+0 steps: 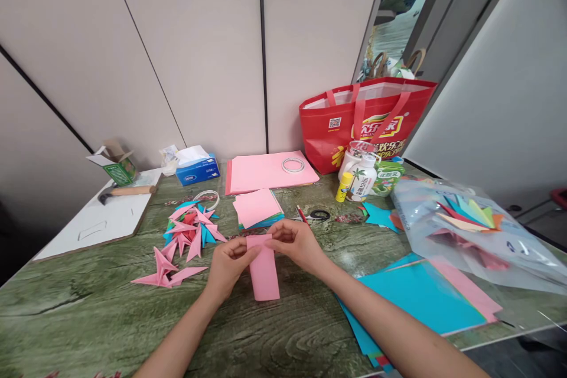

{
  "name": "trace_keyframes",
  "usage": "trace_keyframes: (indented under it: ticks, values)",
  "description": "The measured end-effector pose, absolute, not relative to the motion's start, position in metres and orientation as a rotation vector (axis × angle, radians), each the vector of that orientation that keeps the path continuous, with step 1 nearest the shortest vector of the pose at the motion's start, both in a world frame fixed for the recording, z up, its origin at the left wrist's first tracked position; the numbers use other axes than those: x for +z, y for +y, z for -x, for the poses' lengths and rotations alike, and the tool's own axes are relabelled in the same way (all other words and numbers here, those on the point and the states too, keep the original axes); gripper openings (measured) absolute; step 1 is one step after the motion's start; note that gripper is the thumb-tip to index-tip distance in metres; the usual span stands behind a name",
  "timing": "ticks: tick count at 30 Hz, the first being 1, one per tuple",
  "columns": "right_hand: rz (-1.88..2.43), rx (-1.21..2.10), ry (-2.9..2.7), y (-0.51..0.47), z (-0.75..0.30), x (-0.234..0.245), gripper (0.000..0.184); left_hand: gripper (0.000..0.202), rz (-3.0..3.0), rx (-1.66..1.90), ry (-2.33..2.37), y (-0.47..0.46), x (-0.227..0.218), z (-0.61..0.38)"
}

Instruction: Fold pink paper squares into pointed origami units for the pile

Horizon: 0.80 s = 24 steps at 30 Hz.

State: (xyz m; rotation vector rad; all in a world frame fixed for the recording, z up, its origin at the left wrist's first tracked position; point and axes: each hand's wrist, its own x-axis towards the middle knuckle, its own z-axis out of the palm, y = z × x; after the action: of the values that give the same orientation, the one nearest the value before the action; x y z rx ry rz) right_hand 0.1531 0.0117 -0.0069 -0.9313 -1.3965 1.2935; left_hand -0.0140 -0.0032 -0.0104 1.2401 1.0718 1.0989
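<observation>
A folded strip of pink paper hangs between both hands, over the middle of the table. My left hand pinches its upper left edge with thumb and fingers. At the top right corner, my right hand grips the same paper, thumb in front. Just behind the hands lies a stack of square coloured paper, pink on top with blue and green below. To the left sits a pile of folded paper pieces in pink, blue and red, with a pink folded piece nearer me.
Scissors, a glue stick, a white bottle and a red bag stand or lie at back right. Blue paper sheets and a plastic bag are right. A hammer rests on a white board, left.
</observation>
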Motion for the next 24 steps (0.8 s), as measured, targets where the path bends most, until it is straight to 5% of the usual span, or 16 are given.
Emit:
trace_keyframes:
  ticks: [24]
  values:
    - [0.961,1.393,-1.295,0.0128,-0.1545,-0.0089,0.023,0.022,-1.072,1.129,1.114,-0.0027,-0.0075,0.0127]
